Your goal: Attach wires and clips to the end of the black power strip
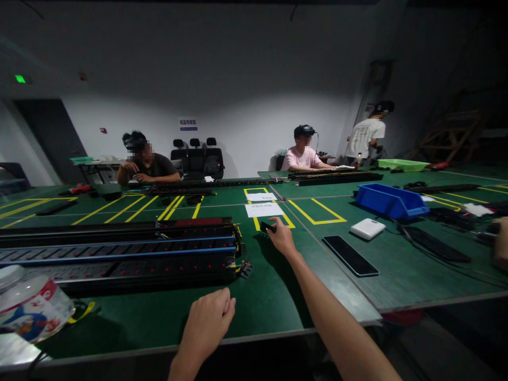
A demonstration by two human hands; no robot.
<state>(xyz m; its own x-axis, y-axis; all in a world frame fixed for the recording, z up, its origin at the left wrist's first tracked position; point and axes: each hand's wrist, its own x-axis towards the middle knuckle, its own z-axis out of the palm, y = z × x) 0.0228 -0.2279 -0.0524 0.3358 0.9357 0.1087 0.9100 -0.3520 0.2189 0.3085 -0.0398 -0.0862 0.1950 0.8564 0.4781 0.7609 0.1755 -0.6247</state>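
My right hand (282,237) reaches forward over the green table and pinches a small dark piece (267,227), just in front of a white paper sheet (264,210). The piece is too small and dark to name. My left hand (209,319) is closed near the table's front edge, its fingers curled under, and what they hold, if anything, is hidden. Ahead and left of it lie long black rail-like strips (130,264) with blue edging and red dots. A small grey connector (246,270) hangs on wires at their right end.
A clear jar (35,309) with a white lid stands at the front left. To the right are a phone (351,256), a white box (368,229), a blue bin (391,201) and dark cables. Two people sit across the table; another stands behind at right.
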